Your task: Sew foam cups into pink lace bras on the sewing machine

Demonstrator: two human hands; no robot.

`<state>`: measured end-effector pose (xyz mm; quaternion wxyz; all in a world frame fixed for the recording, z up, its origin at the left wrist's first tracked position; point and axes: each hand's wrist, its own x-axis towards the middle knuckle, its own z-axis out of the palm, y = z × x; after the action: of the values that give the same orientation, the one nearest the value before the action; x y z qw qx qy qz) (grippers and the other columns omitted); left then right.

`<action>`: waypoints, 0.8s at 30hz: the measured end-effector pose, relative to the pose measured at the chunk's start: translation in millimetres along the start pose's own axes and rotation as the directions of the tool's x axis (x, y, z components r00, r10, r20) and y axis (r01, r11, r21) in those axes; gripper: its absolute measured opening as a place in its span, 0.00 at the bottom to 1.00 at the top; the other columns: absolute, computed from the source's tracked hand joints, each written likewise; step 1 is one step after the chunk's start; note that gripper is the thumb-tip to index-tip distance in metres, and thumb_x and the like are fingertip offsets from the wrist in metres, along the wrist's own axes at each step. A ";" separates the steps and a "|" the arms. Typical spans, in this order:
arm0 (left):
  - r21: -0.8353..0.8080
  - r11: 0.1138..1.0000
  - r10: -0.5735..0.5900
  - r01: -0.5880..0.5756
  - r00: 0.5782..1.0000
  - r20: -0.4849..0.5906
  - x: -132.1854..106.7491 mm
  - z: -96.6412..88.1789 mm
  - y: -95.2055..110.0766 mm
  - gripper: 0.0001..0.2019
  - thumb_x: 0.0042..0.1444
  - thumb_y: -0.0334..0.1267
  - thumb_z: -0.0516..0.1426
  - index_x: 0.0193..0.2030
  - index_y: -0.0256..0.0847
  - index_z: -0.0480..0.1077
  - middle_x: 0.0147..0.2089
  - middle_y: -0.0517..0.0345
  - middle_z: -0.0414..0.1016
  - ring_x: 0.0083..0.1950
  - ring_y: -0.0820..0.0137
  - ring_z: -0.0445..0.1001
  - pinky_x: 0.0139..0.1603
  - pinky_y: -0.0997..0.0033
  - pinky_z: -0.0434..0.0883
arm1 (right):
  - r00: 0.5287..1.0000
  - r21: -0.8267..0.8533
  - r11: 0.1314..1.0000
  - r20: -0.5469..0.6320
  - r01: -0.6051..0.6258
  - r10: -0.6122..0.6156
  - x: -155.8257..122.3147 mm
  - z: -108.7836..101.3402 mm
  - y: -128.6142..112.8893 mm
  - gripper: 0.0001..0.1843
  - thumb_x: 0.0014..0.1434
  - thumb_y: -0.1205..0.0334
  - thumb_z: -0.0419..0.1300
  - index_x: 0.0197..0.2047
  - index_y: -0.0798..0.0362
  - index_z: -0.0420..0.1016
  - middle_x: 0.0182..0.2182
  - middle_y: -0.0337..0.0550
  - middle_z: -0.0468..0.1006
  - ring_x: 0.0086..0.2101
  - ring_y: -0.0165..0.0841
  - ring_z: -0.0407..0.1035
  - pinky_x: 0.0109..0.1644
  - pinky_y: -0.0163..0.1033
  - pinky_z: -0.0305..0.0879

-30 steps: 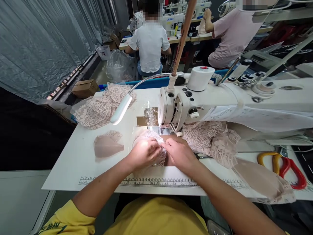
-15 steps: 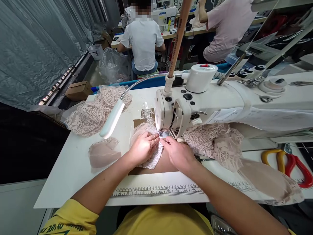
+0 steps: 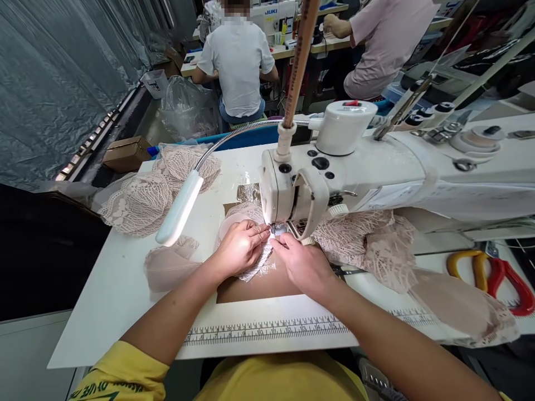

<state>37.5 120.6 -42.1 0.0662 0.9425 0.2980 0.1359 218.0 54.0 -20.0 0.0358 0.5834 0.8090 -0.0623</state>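
Observation:
A white sewing machine [image 3: 368,167] stands on a white table [image 3: 121,301]. A pale pink lace piece [image 3: 254,264] lies at its needle under a bright lamp [image 3: 179,209]. My left hand [image 3: 238,248] presses down on this lace, fingers bent and close together, tips at the presser foot. My right hand [image 3: 303,262] pinches the lace edge just right of the needle. More lace [image 3: 368,239] is bunched under the machine arm to the right.
A heap of lace cups [image 3: 146,192] sits at the table's far left, one cup [image 3: 167,267] nearer. Scissors [image 3: 493,273] with yellow and red handles lie far right. A printed ruler [image 3: 267,328] runs along the front edge. Two people sit at machines behind.
Both hands have pushed the lace piece forward from the table's middle up to the needle. The view has tilted closer to the machine.

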 end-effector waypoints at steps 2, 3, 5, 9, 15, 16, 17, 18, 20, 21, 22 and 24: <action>0.002 1.000 -0.008 0.008 1.000 -0.007 0.2 1.1 -1.1 0.18 0.61 0.36 0.50 0.55 0.37 0.72 0.55 0.49 0.75 0.43 0.59 0.69 0.38 0.59 0.66 | 1.000 0.000 1.000 -0.002 -0.004 0.004 0.2 0.9 0.7 0.26 0.61 0.72 0.47 0.60 0.50 0.67 0.45 0.47 0.75 0.33 0.33 0.68 0.26 0.37 0.54; 0.002 1.000 -0.014 0.014 1.000 -0.013 0.4 1.8 -1.5 0.18 0.61 0.36 0.50 0.55 0.37 0.72 0.55 0.49 0.75 0.44 0.59 0.69 0.38 0.59 0.66 | 1.000 0.002 1.000 -0.008 -0.006 0.006 0.1 1.8 1.2 0.27 0.60 0.73 0.47 0.60 0.49 0.67 0.46 0.46 0.75 0.32 0.33 0.68 0.26 0.37 0.54; -0.003 0.999 -0.032 0.032 0.999 -0.027 0.5 3.4 -1.7 0.18 0.62 0.37 0.50 0.55 0.37 0.72 0.54 0.48 0.75 0.45 0.58 0.69 0.40 0.59 0.66 | 1.000 0.009 1.000 -0.026 -0.006 0.006 -0.2 4.2 2.3 0.29 0.58 0.74 0.48 0.60 0.47 0.67 0.47 0.45 0.75 0.32 0.32 0.68 0.26 0.37 0.55; 0.004 0.995 -0.096 0.096 0.994 -0.047 -0.8 5.5 -0.5 0.18 0.63 0.38 0.49 0.56 0.37 0.70 0.55 0.46 0.74 0.49 0.57 0.68 0.46 0.56 0.67 | 0.996 0.026 1.000 -0.088 0.005 -0.003 -1.1 11.3 3.8 0.27 0.57 0.73 0.48 0.58 0.48 0.69 0.45 0.44 0.75 0.33 0.32 0.68 0.27 0.36 0.55; 0.060 0.984 -0.166 0.165 0.986 -0.002 -5.4 5.4 3.9 0.22 0.64 0.43 0.48 0.62 0.40 0.63 0.63 0.46 0.65 0.64 0.48 0.57 0.58 0.46 0.60 | 0.983 0.029 0.999 -0.183 -0.020 0.025 -1.7 20.6 3.0 0.24 0.62 0.69 0.46 0.59 0.48 0.69 0.47 0.45 0.76 0.36 0.34 0.71 0.33 0.37 0.61; 0.066 0.980 -0.189 0.188 0.982 0.006 -5.9 4.5 5.5 0.23 0.63 0.44 0.49 0.63 0.41 0.63 0.64 0.46 0.64 0.65 0.46 0.55 0.59 0.43 0.58 | 0.981 0.030 0.999 -0.194 -0.026 0.031 -1.6 21.6 2.8 0.24 0.63 0.69 0.45 0.59 0.49 0.69 0.48 0.45 0.75 0.36 0.34 0.71 0.34 0.37 0.62; 0.076 0.973 -0.218 0.216 0.976 0.013 -6.6 2.9 7.2 0.23 0.63 0.45 0.49 0.63 0.42 0.62 0.65 0.46 0.63 0.66 0.45 0.54 0.59 0.40 0.57 | 0.979 0.033 0.999 -0.202 -0.032 0.037 -1.5 22.4 2.8 0.24 0.64 0.68 0.45 0.59 0.49 0.70 0.49 0.45 0.75 0.37 0.35 0.72 0.36 0.38 0.63; 0.089 0.965 -0.251 0.248 0.968 0.017 -7.7 0.2 9.0 0.23 0.62 0.45 0.49 0.63 0.42 0.62 0.65 0.46 0.62 0.65 0.44 0.55 0.59 0.38 0.56 | 0.977 0.037 0.999 -0.210 -0.035 0.042 -1.4 23.1 2.8 0.23 0.64 0.67 0.44 0.58 0.50 0.70 0.49 0.46 0.75 0.37 0.35 0.72 0.37 0.38 0.64; 0.109 0.942 -0.322 0.318 0.946 0.024 -12.3 -8.7 11.8 0.23 0.61 0.47 0.51 0.61 0.42 0.63 0.65 0.46 0.62 0.64 0.43 0.56 0.57 0.36 0.57 | 0.972 0.051 0.998 -0.230 -0.029 0.040 -1.1 24.4 3.2 0.23 0.65 0.66 0.44 0.58 0.50 0.71 0.49 0.46 0.75 0.38 0.35 0.72 0.38 0.39 0.65; 0.110 0.931 -0.354 0.349 0.935 0.032 -16.5 -14.8 12.6 0.21 0.61 0.47 0.51 0.59 0.42 0.65 0.64 0.46 0.63 0.63 0.44 0.58 0.56 0.37 0.58 | 0.970 0.059 0.998 -0.242 -0.021 0.034 -1.1 24.9 3.4 0.22 0.65 0.65 0.44 0.57 0.50 0.71 0.49 0.46 0.75 0.38 0.36 0.72 0.39 0.39 0.66; 0.107 0.921 -0.381 0.374 0.924 0.044 -22.3 -21.5 12.7 0.19 0.62 0.47 0.50 0.56 0.42 0.68 0.62 0.46 0.66 0.61 0.46 0.61 0.55 0.40 0.60 | 0.967 0.067 0.998 -0.254 -0.013 0.029 -1.3 25.3 3.6 0.22 0.65 0.65 0.44 0.57 0.50 0.71 0.49 0.46 0.75 0.39 0.36 0.72 0.39 0.39 0.66; 0.100 0.905 -0.421 0.414 0.905 0.063 -38.8 -34.9 11.3 0.15 0.63 0.44 0.48 0.48 0.42 0.71 0.56 0.49 0.71 0.56 0.53 0.67 0.54 0.46 0.63 | 0.964 0.079 0.997 -0.266 -0.002 0.023 -2.1 25.5 3.8 0.22 0.65 0.65 0.44 0.57 0.50 0.71 0.48 0.45 0.75 0.39 0.36 0.72 0.39 0.39 0.66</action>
<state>2.8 90.5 -14.9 0.0664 0.8637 0.4952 0.0668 221.9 49.6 -45.2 -0.0956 0.5924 0.7998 -0.0145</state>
